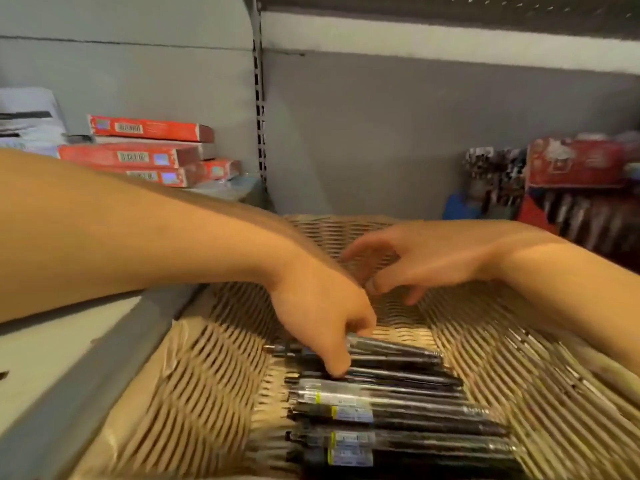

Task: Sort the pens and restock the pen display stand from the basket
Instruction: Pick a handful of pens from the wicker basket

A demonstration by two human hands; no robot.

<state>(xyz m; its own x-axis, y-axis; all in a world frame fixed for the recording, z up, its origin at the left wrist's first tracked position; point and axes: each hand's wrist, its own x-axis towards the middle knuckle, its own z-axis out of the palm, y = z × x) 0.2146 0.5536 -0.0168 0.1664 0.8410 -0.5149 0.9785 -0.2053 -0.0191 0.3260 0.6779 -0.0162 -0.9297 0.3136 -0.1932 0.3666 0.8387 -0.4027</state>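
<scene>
Now the left hand pinches dark pens lying in the basket; the right hand hovers loose and empty. Such a thin grip may let neighbouring pens scatter.

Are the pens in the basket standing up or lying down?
Lying down. The pens lie flat, side by side, on the bottom of the woven basket, and the left hand reaches down onto them.
</scene>
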